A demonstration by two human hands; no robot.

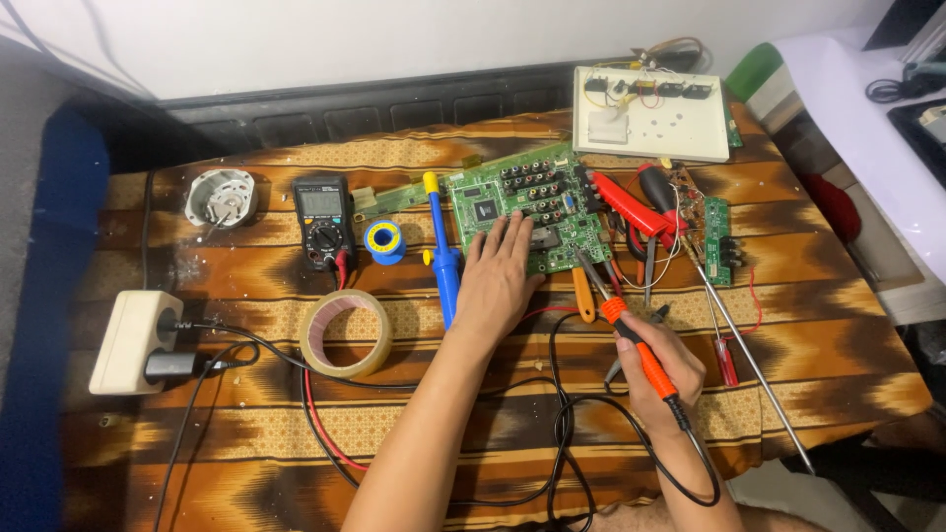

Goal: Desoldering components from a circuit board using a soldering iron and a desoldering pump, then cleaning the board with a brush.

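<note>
Soldering iron (642, 355) w/ the orange handle is in the right hand (658, 369), fingers wrapped closed around the grip, pen-style. Its long axis runs diagonal: tip points up and to the left, toward the near right corner of the green circuit board (522, 202), and the back end w/ the black cord (702, 463) points down-right, back at the person. Tip sits right at the board's near edge; can't tell if it's actually touching.

Left hand (498, 271) is flat, palm down, fingers spread out on the near part of the board, not gripping anything, just pressing on it.

Everything else relative to the board:
- just left of it, a blue and yellow desoldering pump (441, 251), long axis pointing away from the person
- further left, a blue solder spool (383, 241), then a black multimeter (322, 217), then a white round part (222, 197)
- near-left, a roll of tan tape (345, 333), and well left a white power strip (133, 340)
- just right, red-handled pliers (631, 205) and a small green board (717, 241)
- behind it to the right, a white panel (655, 118) w/ wiring on it

All of it lies on a brown patterned cloth (246, 433).
</note>
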